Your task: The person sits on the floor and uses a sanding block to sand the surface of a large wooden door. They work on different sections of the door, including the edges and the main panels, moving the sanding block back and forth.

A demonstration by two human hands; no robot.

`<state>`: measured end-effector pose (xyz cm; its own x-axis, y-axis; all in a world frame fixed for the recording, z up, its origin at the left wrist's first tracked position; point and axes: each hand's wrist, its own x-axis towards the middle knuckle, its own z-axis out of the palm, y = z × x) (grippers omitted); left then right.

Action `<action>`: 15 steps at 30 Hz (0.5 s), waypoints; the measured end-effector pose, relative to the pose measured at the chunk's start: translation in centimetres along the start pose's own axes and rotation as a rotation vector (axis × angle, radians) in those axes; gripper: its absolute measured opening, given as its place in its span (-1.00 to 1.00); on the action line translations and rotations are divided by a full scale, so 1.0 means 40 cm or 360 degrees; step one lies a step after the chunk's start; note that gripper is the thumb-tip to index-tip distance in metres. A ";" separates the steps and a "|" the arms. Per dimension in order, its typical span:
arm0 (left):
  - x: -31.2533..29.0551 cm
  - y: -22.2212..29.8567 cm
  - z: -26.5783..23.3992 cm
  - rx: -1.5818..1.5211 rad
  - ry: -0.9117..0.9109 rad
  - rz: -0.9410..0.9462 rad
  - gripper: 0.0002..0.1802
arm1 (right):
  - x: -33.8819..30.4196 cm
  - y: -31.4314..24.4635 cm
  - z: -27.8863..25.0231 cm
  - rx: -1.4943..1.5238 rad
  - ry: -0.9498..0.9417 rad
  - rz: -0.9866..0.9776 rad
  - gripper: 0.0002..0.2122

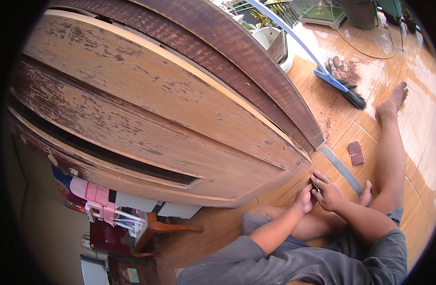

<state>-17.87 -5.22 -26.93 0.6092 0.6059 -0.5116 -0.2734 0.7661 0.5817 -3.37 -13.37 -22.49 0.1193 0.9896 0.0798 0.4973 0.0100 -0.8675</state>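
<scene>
My left hand (304, 199) and my right hand (327, 192) meet over my lap, fingers closed and pressed against each other. A small dark bit shows between them, but what it is stays hidden by the fingers. Just beyond my hands stands a wooden door (180, 128), its brown finish worn down to pale wood in large patches. The door's lower corner is close to my left fingertips, and I cannot tell whether they touch it. On the tiles to the right lies a creased reddish-brown piece (356, 153) that looks like folded sandpaper.
A dark door frame (256, 61) runs beside the door. Across the floor are a blue broom (334, 81) with black bristles, reddish dust (348, 71) and a white tub (270, 38). At lower left stand a pink chair-like item (92, 192) and a wooden furniture leg (173, 226).
</scene>
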 end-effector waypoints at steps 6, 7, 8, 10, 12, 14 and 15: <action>0.047 0.040 -0.008 0.0870 0.0002 0.0061 -0.46 | 0.051 -0.008 -0.029 0.0345 0.0353 0.0159 -0.64; 0.053 0.042 -0.013 0.1015 0.0036 0.0080 -0.43 | 0.058 -0.014 -0.039 0.0383 0.0403 0.0162 -0.64; 0.059 0.044 -0.018 0.1063 0.0116 0.0118 -0.42 | 0.074 -0.026 -0.054 0.0435 0.0480 0.0155 -0.63; 0.074 0.042 -0.025 0.1125 0.0318 0.0148 -0.38 | 0.110 -0.071 -0.099 0.0249 0.0706 -0.0170 -0.61; 0.091 0.028 -0.026 0.1204 0.0277 0.0124 -0.37 | 0.175 -0.149 -0.161 0.0034 0.0995 -0.0518 -0.59; 0.107 0.004 -0.022 0.1268 0.0168 0.0107 -0.37 | 0.268 -0.255 -0.242 -0.0192 0.1145 -0.0858 -0.56; 0.110 -0.018 -0.017 0.1308 0.0094 0.0094 -0.38 | 0.325 -0.316 -0.284 -0.0243 0.1307 -0.1188 -0.55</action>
<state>-15.49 -2.96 -30.05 0.5645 0.6682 -0.4847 0.3421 0.3451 0.8740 1.67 -2.28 -4.92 0.2500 0.3475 0.9037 0.7746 0.4882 -0.4020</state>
